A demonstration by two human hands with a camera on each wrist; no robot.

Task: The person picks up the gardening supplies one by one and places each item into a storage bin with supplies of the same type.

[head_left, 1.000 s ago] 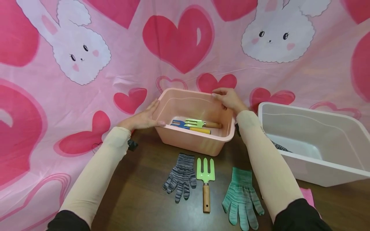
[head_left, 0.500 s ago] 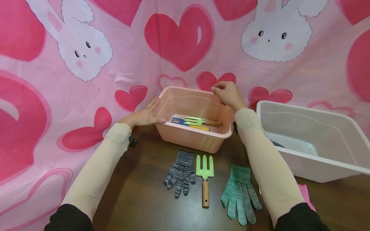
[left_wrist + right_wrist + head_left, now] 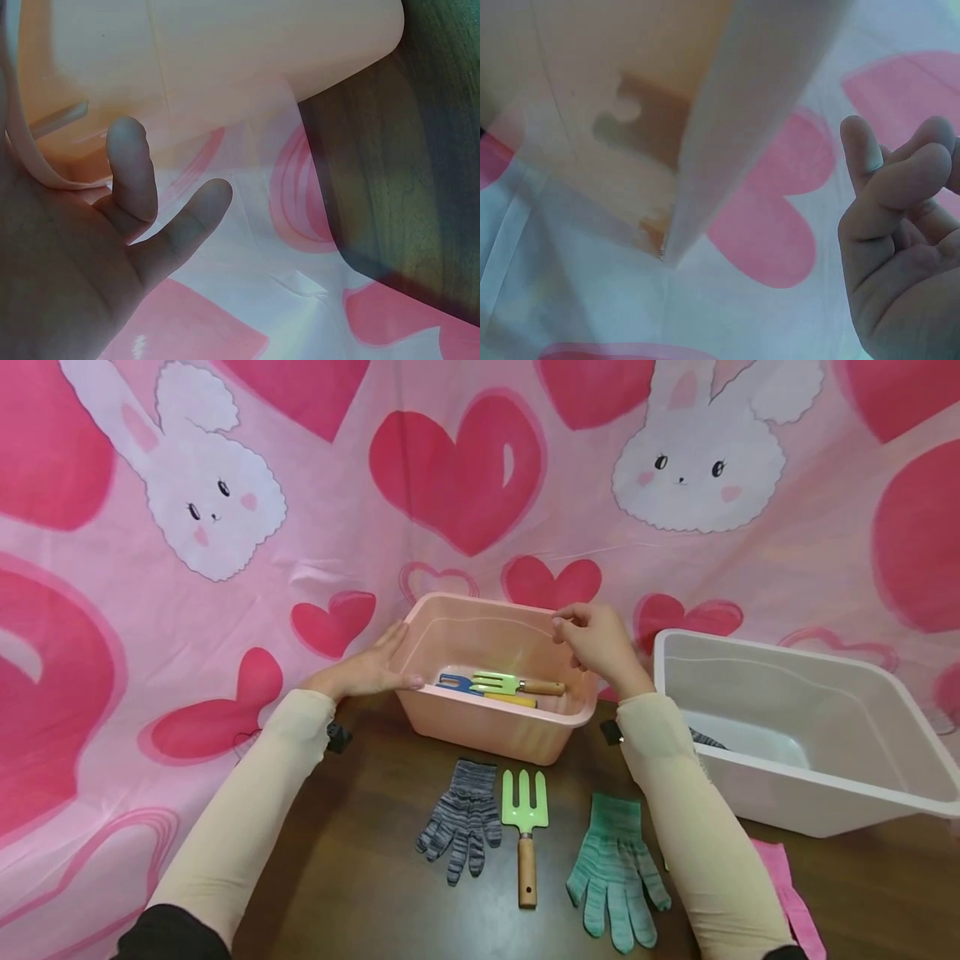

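A pink plastic bin (image 3: 480, 731) stands on the table. My left hand (image 3: 360, 670) rests at its left end, fingers extended along the rim and thumb at the front edge. In the left wrist view two fingers (image 3: 206, 210) lie outside the bin. My right hand (image 3: 600, 647) hovers by the back right rim, fingers loosely bent and holding nothing; the right wrist view shows it apart from the bin wall (image 3: 765, 75). Inside the bin lie a green hand fork (image 3: 543, 687) with a wooden handle and a blue hand fork (image 3: 513, 699) with a yellow handle.
In front of the bin lie a grey striped glove (image 3: 467, 818), a green hand fork (image 3: 527, 843) and a green glove (image 3: 618, 872). To the right stands a larger off-white bin (image 3: 787, 802) with something grey striped inside. Pink cloth (image 3: 787, 893) lies below it. A patterned backdrop (image 3: 457, 477) hangs behind.
My right hand has drawn off the bin's back right rim, slightly toward me, and hovers there. My left hand stays on the left end. The bin appears nearly unmoved; the camera view shifts slightly.
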